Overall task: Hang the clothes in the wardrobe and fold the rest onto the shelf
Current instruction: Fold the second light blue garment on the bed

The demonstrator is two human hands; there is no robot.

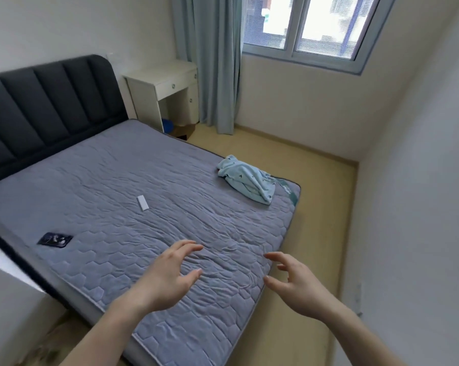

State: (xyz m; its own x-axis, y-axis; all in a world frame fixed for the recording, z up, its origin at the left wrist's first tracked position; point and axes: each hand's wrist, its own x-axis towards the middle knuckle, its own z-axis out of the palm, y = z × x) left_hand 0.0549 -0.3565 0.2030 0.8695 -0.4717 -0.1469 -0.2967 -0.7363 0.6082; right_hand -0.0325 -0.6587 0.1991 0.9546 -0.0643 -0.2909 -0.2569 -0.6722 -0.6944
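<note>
The bed (pixel 149 207) fills the room from nine o'clock to the centre, its grey quilted cover bare except for a few small things. At two o'clock on it, near the foot corner, lies the one garment in sight, a crumpled light blue garment (pixel 245 180) with small dark marks. Both arms reach out from six o'clock. The left hand (pixel 170 273) and the right hand (pixel 294 281) hover over the near mattress edge, fingers spread and curled, gripping nothing, well apart from the cloth. To pick it up cleanly, I'd say they should step round toward the corner, find the shoulders or hem, and shake it flat before deciding whether to hang or fold. Smaller still: a white remote (pixel 142 203) at eleven o'clock and a dark phone (pixel 55 239) at nine.
</note>
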